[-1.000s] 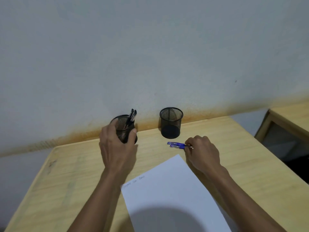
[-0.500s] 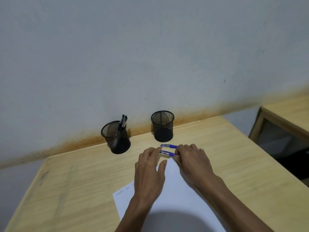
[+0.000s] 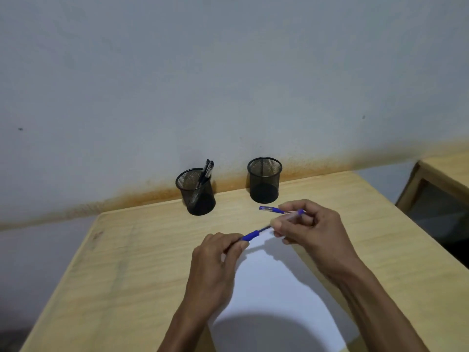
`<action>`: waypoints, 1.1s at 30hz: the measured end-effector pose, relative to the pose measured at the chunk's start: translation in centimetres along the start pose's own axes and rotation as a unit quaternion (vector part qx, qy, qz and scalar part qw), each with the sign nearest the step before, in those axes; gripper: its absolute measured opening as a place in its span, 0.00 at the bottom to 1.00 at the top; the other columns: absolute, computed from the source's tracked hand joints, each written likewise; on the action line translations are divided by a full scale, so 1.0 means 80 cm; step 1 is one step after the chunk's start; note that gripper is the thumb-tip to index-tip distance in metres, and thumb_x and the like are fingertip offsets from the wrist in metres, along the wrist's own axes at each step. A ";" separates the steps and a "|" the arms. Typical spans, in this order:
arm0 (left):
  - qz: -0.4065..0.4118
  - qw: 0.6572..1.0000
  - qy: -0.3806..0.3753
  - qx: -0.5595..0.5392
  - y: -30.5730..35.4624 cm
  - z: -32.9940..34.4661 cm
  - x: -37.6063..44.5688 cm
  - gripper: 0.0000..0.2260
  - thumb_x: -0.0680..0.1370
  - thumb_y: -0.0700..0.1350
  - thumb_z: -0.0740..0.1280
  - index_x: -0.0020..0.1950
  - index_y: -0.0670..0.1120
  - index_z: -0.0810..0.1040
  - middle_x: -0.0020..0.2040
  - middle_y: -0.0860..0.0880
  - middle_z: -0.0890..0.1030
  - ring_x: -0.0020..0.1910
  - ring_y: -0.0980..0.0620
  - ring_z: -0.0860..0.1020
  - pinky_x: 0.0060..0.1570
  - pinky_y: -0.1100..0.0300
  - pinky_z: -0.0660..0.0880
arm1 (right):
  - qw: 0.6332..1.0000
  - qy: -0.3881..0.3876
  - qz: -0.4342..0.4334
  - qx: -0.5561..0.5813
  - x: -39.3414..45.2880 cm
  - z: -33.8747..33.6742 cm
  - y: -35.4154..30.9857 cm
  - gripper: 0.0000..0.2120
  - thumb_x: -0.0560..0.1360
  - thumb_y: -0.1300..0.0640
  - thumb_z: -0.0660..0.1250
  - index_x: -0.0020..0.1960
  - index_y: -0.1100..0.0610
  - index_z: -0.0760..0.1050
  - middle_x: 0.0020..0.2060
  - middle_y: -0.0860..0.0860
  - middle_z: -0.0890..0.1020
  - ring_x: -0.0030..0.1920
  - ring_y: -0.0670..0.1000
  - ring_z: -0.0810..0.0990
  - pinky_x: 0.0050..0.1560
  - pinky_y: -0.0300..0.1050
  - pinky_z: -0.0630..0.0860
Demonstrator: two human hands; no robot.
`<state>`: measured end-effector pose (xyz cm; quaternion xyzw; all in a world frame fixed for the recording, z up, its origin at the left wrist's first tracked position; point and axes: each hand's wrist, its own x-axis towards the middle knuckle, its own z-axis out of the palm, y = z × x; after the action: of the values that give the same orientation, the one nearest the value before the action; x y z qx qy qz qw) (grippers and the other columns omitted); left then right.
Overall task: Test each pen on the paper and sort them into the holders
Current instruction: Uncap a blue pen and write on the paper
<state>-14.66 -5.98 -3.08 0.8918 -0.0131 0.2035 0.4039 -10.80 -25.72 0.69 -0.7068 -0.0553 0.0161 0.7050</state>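
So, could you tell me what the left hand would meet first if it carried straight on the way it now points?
Probably the right hand: the left hand pinches a blue cap and points up-right toward it, with the pen it holds between them. Depth is unclear.

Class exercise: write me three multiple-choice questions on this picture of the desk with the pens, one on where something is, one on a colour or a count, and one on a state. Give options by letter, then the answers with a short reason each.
1. Where does the spare blue pen lie?
A. on the desk in front of the right holder
B. inside the left holder
C. on the floor

2. How many mesh holders stand by the wall?
A. one
B. two
C. four

3. What is the state of the pen in the hands?
A. capped and lying flat
B. snapped in half
C. its cap is pulled off the tip

Answers: 
1 A, it rests on the desk just before the right holder. 
2 B, only the left holder and the right one show. 
3 C, the left hand grips the blue cap while the right hand holds the pen body apart from it.
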 end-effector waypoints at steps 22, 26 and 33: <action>-0.173 0.982 0.076 -0.001 -0.063 -0.079 -0.021 0.11 0.80 0.42 0.65 0.38 0.42 0.81 0.34 0.43 0.81 0.34 0.47 0.73 0.33 0.67 0.68 | 0.991 -0.038 0.076 0.108 0.001 0.083 0.035 0.06 0.84 0.57 0.62 0.52 0.60 0.72 0.41 0.62 0.86 0.34 0.54 0.84 0.34 0.43 0.81; -0.140 0.984 0.064 0.091 -0.103 -0.078 0.013 0.10 0.77 0.42 0.66 0.37 0.41 0.80 0.35 0.41 0.80 0.34 0.47 0.70 0.39 0.53 0.75 | 0.994 -0.023 0.079 0.075 -0.009 0.089 0.045 0.08 0.83 0.57 0.64 0.55 0.63 0.73 0.42 0.63 0.87 0.35 0.54 0.85 0.35 0.47 0.84; -0.135 0.972 0.053 0.186 -0.142 -0.068 0.045 0.07 0.78 0.46 0.67 0.48 0.49 0.86 0.48 0.46 0.80 0.52 0.43 0.75 0.51 0.49 0.71 | 0.997 -0.013 0.068 0.046 -0.008 0.082 0.045 0.05 0.83 0.58 0.65 0.53 0.61 0.75 0.39 0.59 0.87 0.36 0.55 0.85 0.38 0.52 0.83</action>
<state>-11.17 6.09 -6.65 0.9327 0.1668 0.1931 0.2549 -11.86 -19.24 -2.94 -0.6756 -0.0152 0.0762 0.7332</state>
